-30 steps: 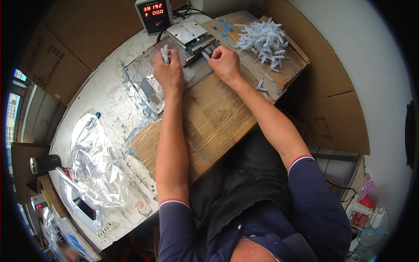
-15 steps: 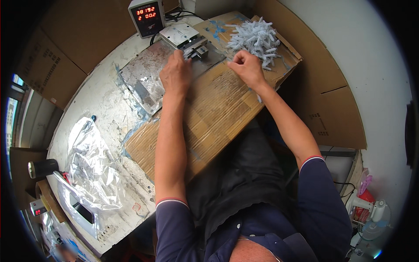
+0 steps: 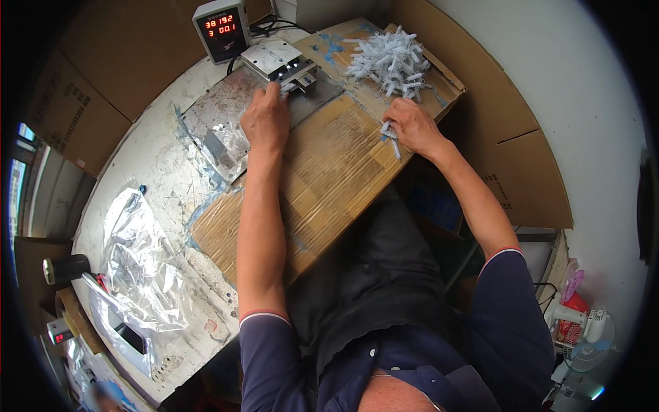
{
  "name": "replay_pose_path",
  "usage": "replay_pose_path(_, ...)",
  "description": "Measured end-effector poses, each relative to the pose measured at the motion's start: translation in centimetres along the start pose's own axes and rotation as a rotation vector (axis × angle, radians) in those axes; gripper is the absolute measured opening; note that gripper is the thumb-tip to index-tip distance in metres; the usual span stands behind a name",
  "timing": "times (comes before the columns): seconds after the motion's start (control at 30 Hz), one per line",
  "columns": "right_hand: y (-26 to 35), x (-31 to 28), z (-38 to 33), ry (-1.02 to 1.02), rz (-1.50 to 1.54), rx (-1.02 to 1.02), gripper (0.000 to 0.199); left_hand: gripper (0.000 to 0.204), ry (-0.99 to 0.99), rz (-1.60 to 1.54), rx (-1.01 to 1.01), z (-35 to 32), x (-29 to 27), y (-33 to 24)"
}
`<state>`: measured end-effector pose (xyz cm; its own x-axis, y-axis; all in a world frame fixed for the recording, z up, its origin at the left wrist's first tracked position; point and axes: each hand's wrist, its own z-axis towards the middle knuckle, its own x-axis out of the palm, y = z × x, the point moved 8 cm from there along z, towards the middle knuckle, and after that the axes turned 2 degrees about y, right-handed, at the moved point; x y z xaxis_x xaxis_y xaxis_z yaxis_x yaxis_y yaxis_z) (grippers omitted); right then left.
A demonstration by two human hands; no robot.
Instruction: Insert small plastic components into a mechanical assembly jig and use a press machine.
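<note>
My left hand [image 3: 265,118] is closed at the front of a small metal fixture [image 3: 299,77]. A small whitish plastic piece [image 3: 287,88] shows at its fingertips, partly hidden by them. To the right, my right hand [image 3: 414,129] is bent down over the cardboard's near edge. Its fingers are pinched on small whitish plastic strips [image 3: 394,145], one sticking out toward me. Beyond this hand lies a heap of similar translucent white strips [image 3: 390,60] on the flattened cardboard [image 3: 322,185].
A display box with red lit digits [image 3: 222,33] stands behind the fixture, cables beside it. The fixture rests on a worn metal plate [image 3: 218,113]. Crumpled clear plastic bags [image 3: 144,264] and a dark cylinder [image 3: 66,268] are at the left. Tall cardboard sheets [image 3: 494,117] wall the back and right.
My right hand has moved right and toward me, and now has strips in its fingers. My left hand stays by the fixture. The digits on the display have changed.
</note>
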<state>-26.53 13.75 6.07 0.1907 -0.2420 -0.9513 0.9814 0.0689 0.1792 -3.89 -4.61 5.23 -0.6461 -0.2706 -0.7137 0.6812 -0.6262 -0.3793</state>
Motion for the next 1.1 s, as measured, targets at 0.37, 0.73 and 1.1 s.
replay_pose_path(0.37,0.2,0.1,2.0,-0.108,-0.04,0.091,0.008,0.012,-0.184,-0.179,0.012,0.3,-1.5,1.0)
replay_pose_path(0.73,2.8,1.1,4.2,-0.253,0.132,0.247,0.011,0.022,0.237,-1.659,-0.501,0.3,2.8,5.5)
replay_pose_path(1.1,-2.1,-0.4,-1.5,-0.303,0.182,0.432,0.015,0.023,0.252,-1.896,-0.589,0.8,3.2,5.9)
